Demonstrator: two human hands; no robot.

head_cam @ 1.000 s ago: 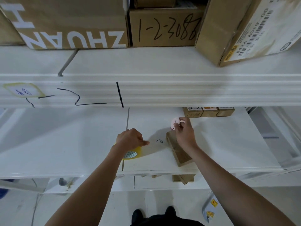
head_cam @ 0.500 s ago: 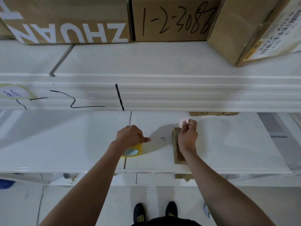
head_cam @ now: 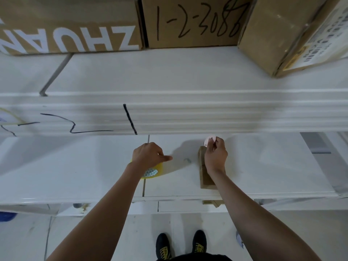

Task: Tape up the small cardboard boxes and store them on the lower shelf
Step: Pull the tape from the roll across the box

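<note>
since the earlier frames the small cardboard box has been turned from a slant to lie nearly straight, pointing away from the person, and the row of little labelled boxes at the back of the shelf has slipped out of sight behind the upper shelf's front edge.

head view: the left hand is curled round a roll of clear, yellow-tinted tape, with one finger stretched toward the box; a strip of tape seems to be drawn from the roll across the white shelf toward the box, though its end cannot be made out. the right hand rests over the far end of the box, and a small pink cutter is pinched between its fingertips.

as a judgement, trouble is most likely at the cut: if the strip is allowed to slacken, it may fold onto itself or stick to the shelf, and the seal would be spoiled. the box lies near the front edge, so a sideways pull from the roll could drag it askew or off. the blade is close to the fingers, and a slip could nick them.

the box is found under the right hand and wrist, well to the right of the left hand, with bare shelf between.
</note>
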